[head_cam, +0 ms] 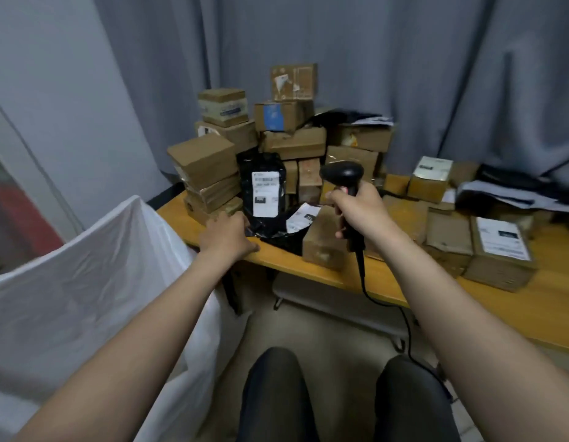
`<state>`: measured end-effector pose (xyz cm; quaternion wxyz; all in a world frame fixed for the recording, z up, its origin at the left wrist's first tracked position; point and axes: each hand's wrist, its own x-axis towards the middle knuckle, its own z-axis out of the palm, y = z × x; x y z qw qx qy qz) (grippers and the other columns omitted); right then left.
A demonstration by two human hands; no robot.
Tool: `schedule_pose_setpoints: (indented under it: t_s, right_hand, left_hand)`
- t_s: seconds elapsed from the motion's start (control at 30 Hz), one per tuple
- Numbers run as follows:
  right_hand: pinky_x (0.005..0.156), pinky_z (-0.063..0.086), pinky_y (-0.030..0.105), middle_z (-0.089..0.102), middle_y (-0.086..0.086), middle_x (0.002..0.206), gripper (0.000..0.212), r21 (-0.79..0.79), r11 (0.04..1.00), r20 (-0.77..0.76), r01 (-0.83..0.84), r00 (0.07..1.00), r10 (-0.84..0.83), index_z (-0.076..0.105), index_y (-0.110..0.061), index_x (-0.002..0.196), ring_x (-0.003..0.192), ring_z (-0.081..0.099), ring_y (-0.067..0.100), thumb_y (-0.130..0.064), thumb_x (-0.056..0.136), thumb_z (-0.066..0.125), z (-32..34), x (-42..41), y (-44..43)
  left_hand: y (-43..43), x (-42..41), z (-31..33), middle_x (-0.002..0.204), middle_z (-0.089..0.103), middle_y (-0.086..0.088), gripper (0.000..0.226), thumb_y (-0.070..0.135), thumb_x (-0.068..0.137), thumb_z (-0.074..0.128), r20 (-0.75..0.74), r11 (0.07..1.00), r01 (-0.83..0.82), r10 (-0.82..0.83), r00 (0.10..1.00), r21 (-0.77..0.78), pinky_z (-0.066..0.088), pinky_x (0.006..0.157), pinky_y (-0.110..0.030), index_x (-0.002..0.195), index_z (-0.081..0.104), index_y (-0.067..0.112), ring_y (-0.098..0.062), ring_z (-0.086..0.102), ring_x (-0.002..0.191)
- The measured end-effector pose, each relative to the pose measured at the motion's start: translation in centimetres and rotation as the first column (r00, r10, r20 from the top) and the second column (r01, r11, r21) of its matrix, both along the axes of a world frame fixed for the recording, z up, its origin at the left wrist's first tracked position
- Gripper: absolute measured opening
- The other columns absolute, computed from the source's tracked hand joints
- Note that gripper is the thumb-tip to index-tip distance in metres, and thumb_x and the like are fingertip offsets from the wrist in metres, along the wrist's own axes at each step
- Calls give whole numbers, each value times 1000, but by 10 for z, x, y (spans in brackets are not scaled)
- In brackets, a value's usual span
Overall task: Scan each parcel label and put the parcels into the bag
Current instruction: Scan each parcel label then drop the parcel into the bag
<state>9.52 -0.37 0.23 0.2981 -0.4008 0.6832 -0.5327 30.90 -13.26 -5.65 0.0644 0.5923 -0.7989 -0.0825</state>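
One black parcel [261,161] gripped by left hand [227,234], label [265,194] blurred, right hand [361,212] gripping scanner [342,173]

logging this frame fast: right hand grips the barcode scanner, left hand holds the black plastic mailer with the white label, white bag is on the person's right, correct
Not quite. The head view shows the white bag on the person's left, not right. The rest stands: the right hand grips the barcode scanner, and the left hand holds the black plastic mailer with its white label.
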Motion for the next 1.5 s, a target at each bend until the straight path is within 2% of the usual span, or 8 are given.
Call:
schedule_pose_setpoints:
  t_s: [0.3, 0.4, 0.6, 0.73, 0.97, 1.2, 1.37, 1.5]
  right_hand:
    - [61, 62, 38, 60, 5, 83, 15, -11, 990, 21, 137, 990, -137, 61, -18, 111, 61, 62, 19, -27, 101, 66, 12, -82, 34]
    - [54, 59, 30, 58, 6, 86, 9, -21, 984, 22, 178, 984, -178, 59, -21, 106, 67, 61, 19, -26, 101, 65, 10, -104, 43]
    - [57, 60, 35, 62, 10, 95, 24, 18, 967, 17, 255, 967, -255, 59, -18, 118, 67, 65, 25, -29, 99, 67, 0, -144, 59]
    - [64, 63, 44, 63, 10, 86, 22, 25, 963, 36, 268, 962, -269, 59, -16, 117, 57, 64, 22, -27, 100, 66, -10, -165, 69]
    - [54, 59, 34, 61, 7, 94, 22, 46, 954, 76, 295, 952, -298, 60, -20, 120, 66, 64, 23, -26, 99, 66, -28, -188, 75]
    - [48, 56, 27, 60, 6, 99, 25, 60, 950, 88, 306, 946, -311, 57, -21, 123, 75, 64, 24, -26, 101, 66, -34, -195, 75]
    - [47, 52, 24, 62, 8, 100, 24, 51, 952, 87, 302, 948, -306, 57, -20, 124, 73, 65, 25, -27, 101, 65, -33, -195, 75]
    - [48, 53, 28, 62, 7, 92, 27, 1, 938, 101, 346, 933, -344, 58, -18, 125, 66, 63, 24, -26, 100, 65, -32, -192, 73]
  left_hand:
    - [13, -131, 18, 139, 51, -4, 62, 52, 81, 80, -71, 979, 204, -204, 976, -10, 51, 93, -48, 133, 55, 29, -35, 49, 128]
    - [20, -169, 17, 138, 51, -4, 63, 52, 81, 80, -102, 960, 281, -281, 954, -10, 52, 96, -50, 133, 55, 27, -33, 52, 124]
    - [35, -242, 10, 143, 51, -5, 69, 55, 79, 80, -133, 926, 366, -353, 926, 90, 48, 102, -53, 135, 52, 25, -35, 48, 132]
    - [46, -280, -3, 150, 44, -9, 85, 59, 77, 79, -184, 917, 360, -329, 926, 172, 44, 110, -55, 148, 44, 27, -37, 40, 140]
    - [65, -322, -23, 161, 17, -16, 110, 76, 78, 68, -68, 926, 302, -294, 953, 227, 32, 114, -60, 161, 21, 21, -45, 23, 147]
    - [64, -326, -30, 162, 15, -16, 116, 75, 74, 72, -88, 936, 276, -262, 961, 221, 41, 110, -54, 160, 19, 18, -46, 33, 141]
    - [49, -306, -12, 148, 35, -9, 94, 70, 70, 72, -306, 923, 283, -198, 931, 262, 47, 104, -52, 147, 42, 25, -36, 47, 129]
    - [30, -284, 25, 133, 44, -5, 63, 59, 78, 74, -624, 895, 307, -43, 781, 324, 46, 97, -39, 126, 54, 24, -23, 50, 110]
